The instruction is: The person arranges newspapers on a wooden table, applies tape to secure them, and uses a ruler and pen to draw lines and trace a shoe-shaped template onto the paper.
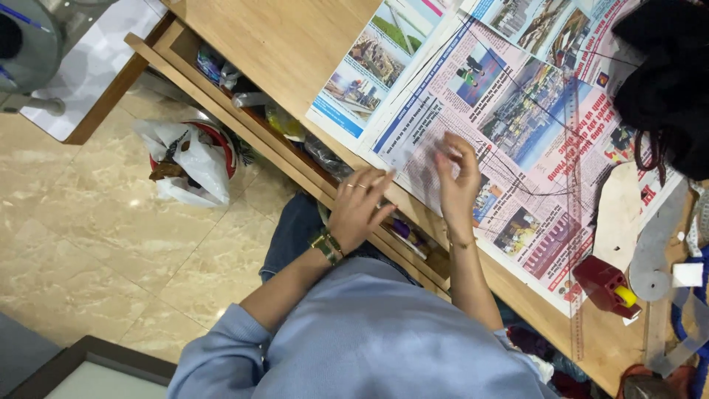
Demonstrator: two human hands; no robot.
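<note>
Right hand sits on the newspaper, fingers curled loosely together, pinching nothing I can make out. Left hand rests at the paper's near edge, fingers spread flat. Risk as I see it: the sheet overhangs the tabletop just below the fingers, so a nudge could slide or crease it.

Colourful newspaper flat on table

open newspaper ahead, red tape dispenser and black cloth rightward
</note>
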